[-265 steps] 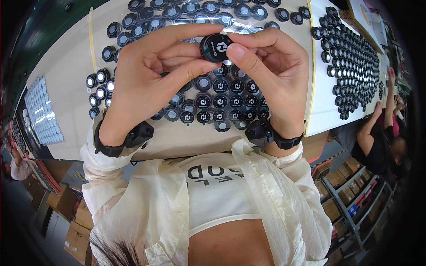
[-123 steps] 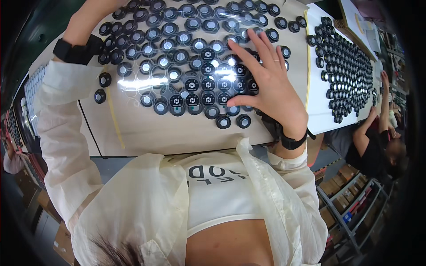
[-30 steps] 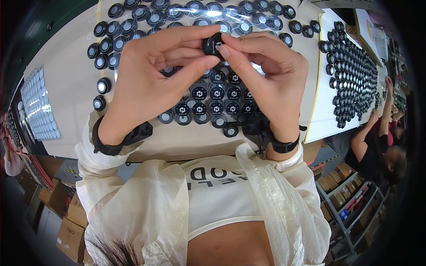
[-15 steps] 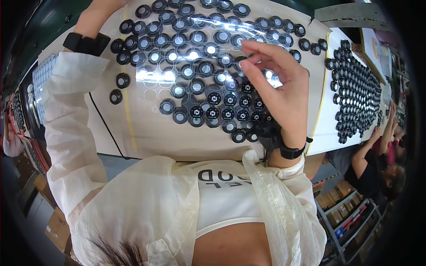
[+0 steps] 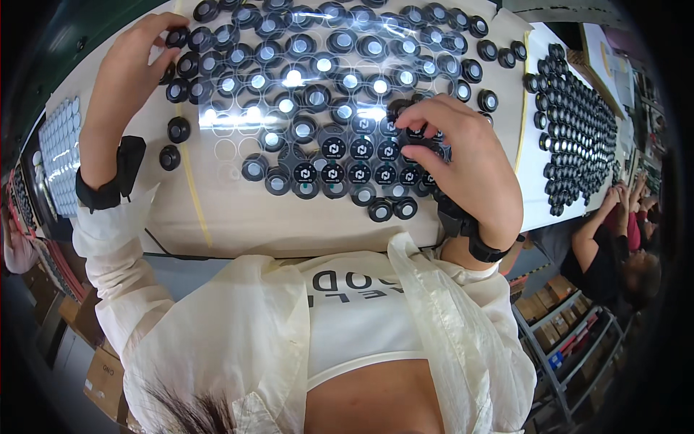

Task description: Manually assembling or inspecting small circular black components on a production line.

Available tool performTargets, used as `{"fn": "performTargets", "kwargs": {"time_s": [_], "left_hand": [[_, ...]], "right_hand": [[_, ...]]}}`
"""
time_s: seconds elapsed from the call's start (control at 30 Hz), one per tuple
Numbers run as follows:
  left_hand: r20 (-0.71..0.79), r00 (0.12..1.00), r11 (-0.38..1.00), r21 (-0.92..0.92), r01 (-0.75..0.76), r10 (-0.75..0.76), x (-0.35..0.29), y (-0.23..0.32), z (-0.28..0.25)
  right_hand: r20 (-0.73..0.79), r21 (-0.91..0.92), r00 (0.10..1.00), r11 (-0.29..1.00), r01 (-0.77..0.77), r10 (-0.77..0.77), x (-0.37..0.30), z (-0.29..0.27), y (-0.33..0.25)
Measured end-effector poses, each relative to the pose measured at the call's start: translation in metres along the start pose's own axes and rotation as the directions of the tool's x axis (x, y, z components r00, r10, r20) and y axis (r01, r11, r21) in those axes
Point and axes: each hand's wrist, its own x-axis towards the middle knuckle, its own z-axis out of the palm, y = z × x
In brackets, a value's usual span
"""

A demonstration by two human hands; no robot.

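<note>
At the table's far left, my left hand (image 5: 129,69) has its thumb and fingers closed around a black round part (image 5: 177,37). My right hand (image 5: 466,155) hovers over the right side of a clear plastic sheet (image 5: 230,129), thumb and fingers apart and curled. Black round stickers (image 5: 359,173) with a white mark sit on the sheet's near right portion, some showing between those fingers. Whether the fingertips touch one is hard to tell. Under and around the sheet stand many black round parts (image 5: 316,96) with pale centres. Empty round outlines (image 5: 226,150) show at its left.
More black round parts (image 5: 560,137) stand in rows on a white surface at the right. Pale discs (image 5: 61,148) lie in rows at the far left. Yellow tape (image 5: 194,192) runs along the table. Another person (image 5: 596,239) works at the right, near a metal cart (image 5: 564,369).
My left hand has come back from the far edge into view and now grips a black round part. My right hand has dropped nearer to me, down to the stickers. The view has shifted slightly.
</note>
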Motion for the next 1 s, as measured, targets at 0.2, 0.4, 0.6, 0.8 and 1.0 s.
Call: {"fn": "performTargets", "kwargs": {"time_s": [0.2,0.4,0.6,0.8,1.0], "left_hand": [[-0.154,0.985,0.971,-0.212,-0.111,0.079,0.012,0.072,0.004],[-0.1,0.856,0.827,-0.224,-0.517,0.508,0.019,0.166,0.053],[-0.1,0.867,0.827,-0.265,-0.496,0.488,0.021,0.166,0.075],[-0.109,0.874,0.83,-0.278,-0.484,0.473,0.022,0.167,0.078],[-0.064,0.883,0.811,-0.368,-0.454,0.465,0.026,0.162,0.065]], "right_hand": [[-0.105,-0.025,0.994,0.999,-0.032,0.03,0.007,0.014,0.005],[-0.021,0.054,0.991,0.99,-0.13,0.131,0.021,0.009,0.006],[0.051,0.013,0.999,1.0,-0.003,0.002,0.032,0.01,0.019],[-0.02,-0.123,1.0,0.992,-0.013,0.011,0.026,0.006,-0.003],[-0.102,0.129,0.994,0.991,-0.016,0.03,0.002,-0.003,-0.02]]}}
